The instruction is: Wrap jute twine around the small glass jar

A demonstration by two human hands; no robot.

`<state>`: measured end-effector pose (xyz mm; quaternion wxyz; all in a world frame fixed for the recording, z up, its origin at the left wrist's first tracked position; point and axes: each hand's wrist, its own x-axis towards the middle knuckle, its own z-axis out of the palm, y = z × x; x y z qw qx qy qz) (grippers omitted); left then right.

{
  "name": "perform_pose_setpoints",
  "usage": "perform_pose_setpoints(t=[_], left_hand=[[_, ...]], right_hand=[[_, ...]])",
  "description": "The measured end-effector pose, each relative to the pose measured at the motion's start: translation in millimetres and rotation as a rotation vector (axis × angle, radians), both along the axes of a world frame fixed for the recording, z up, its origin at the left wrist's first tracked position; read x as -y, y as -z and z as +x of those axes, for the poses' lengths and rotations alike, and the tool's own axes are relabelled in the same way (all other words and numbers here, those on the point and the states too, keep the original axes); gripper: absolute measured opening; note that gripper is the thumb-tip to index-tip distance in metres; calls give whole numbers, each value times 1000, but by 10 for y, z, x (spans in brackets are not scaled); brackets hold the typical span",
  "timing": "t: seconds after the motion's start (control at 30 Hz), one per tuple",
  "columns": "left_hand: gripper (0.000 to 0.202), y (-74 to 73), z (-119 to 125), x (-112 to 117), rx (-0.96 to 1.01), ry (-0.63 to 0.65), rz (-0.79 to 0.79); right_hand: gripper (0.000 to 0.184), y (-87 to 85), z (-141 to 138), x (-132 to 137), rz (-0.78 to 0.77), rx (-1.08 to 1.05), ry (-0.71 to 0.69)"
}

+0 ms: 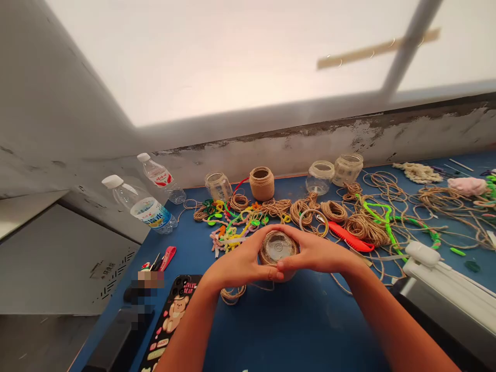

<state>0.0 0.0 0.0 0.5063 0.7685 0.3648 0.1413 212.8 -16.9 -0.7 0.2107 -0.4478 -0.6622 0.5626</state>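
Observation:
A glass jar (279, 247) stands on the blue table before me, its round glass end with a raised mark facing up. A brown edge shows around that end, and most of its side is hidden by my hands. My left hand (242, 261) curves around the jar's left side. From the right, my right hand (313, 250) wraps around it, and the two thumbs meet at the front. A small coil of twine (233, 294) lies below my left hand, with a thin strand running toward the jar.
Behind stand a twine-wrapped jar (262, 187) and clear jars (320, 175). Twine coils (366, 230), colored pipe cleaners (242, 219) and a red cutter (351, 236) lie between. Plastic bottles (149, 209) and a phone (172, 315) are left; a white-and-black device (445, 294) is right.

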Motion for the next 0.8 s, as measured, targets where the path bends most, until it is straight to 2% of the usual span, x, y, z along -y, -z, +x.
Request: perform_pose_setpoints(t=[0.1,0.33,0.57,0.8], left_hand=[[90,13,-33,-33,-7,15,-18],[90,-2,-52,-29,-46,25,23],[84,-57,-93,-25,-60,28,2],[84,-75,-132,-49,-21,34,-47]], right_hand=[[79,-46,35,16,36,59,-12],[73,-100,52,47,82,53,-34],[70,-162,31,94,17,141,11],[79,-124,37,120,-41,192,85]])
